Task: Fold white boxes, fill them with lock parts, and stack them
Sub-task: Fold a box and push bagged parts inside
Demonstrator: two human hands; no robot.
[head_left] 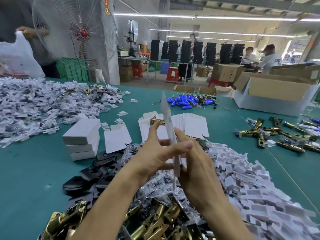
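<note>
The box blank (pixel 168 121) is matt white card, the latches (pixel 156 220) glossy brass-coloured metal.

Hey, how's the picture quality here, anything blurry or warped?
In the head view, the flat white box held between the left hand and right hand is motion-blurred; the paper pile at lower right streaks toward the corner; the wide lens bows the ceiling light strip; lighting is even on the green table.
</note>
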